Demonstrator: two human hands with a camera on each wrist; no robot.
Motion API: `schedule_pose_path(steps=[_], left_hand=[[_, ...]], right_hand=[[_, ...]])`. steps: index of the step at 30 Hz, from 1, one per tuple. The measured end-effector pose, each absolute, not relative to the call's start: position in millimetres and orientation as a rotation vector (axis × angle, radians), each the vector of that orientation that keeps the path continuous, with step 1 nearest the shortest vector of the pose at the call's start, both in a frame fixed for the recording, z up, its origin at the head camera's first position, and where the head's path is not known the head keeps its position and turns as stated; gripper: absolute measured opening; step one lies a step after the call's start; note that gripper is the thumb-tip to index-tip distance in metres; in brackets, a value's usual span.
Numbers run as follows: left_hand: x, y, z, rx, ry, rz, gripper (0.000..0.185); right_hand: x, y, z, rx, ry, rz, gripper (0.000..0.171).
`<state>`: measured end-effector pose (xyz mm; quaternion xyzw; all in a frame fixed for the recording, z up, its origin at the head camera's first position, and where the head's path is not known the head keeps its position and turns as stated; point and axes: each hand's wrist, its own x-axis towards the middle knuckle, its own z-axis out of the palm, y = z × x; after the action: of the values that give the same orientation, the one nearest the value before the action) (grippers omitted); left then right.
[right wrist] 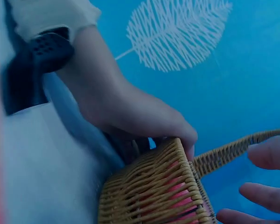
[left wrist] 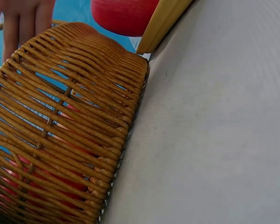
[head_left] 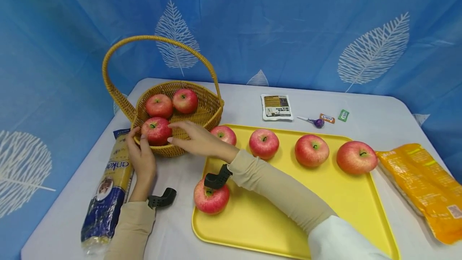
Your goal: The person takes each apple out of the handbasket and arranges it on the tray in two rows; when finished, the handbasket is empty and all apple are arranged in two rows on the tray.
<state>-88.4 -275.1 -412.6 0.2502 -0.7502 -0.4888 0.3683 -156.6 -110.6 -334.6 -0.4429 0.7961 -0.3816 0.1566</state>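
A wicker basket (head_left: 213, 121) with a tall arched handle holds three red apples at the back left. My left hand (head_left: 143, 163) grips its near-left rim, thumb over the edge beside the front apple (head_left: 156, 131). From the right wrist view, that left hand (right wrist: 149, 114) bends over the wicker edge. My right hand (head_left: 196, 137) reaches across the basket's near-right rim with fingers extended, fingertips right at the front apple's side. In the left wrist view, the right hand's fingers (left wrist: 25, 25) show beyond the wicker wall.
A yellow tray (head_left: 267, 216) bears several apples, one at its near-left corner (head_left: 211, 198). Left of it lies a long blue-and-gold package (head_left: 108, 187); an orange bag (head_left: 426, 183) lies right. A white packet (head_left: 276, 107), a lollipop (head_left: 317, 122) and two small wrapped sweets (head_left: 327, 118) lie behind the tray.
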Motion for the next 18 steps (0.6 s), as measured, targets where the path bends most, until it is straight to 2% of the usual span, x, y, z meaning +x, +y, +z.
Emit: schedule_pose_path(steps=[7,18], left_hand=[[-90,-277,-413,0.636,-1.936,-1.248,0.037],[-89,-277,-414,0.635,-1.935,-1.249,0.037]], right_hand=[[-169,-134,-337,-1.092,2.257,-1.176,0.045],[-178,-156,-338,-1.036,2.239,-1.175,0.05]])
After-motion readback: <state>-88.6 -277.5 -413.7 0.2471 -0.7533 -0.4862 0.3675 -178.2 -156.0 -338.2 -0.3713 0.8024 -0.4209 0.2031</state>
